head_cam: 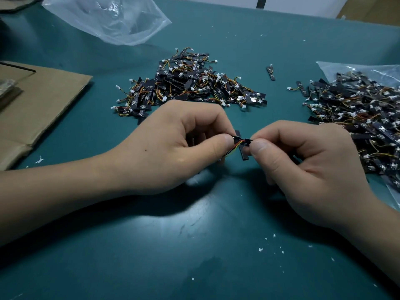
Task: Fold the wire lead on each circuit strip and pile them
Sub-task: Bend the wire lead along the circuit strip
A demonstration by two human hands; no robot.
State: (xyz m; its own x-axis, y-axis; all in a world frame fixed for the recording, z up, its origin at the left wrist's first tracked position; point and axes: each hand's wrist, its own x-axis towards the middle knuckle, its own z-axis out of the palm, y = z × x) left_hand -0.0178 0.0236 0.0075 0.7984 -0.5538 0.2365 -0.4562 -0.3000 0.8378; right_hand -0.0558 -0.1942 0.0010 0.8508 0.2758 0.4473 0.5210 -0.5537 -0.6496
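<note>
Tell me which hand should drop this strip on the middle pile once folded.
Left, probably. The left hand sits just before the middle pile and pinches the strip; the right hand, also pinching it, is nearer the bag of strips.

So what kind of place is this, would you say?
Probably an electronics assembly bench: a teal work mat, a heap of small black circuit strips with coloured wire leads, and a clear plastic bag holding more.
</note>
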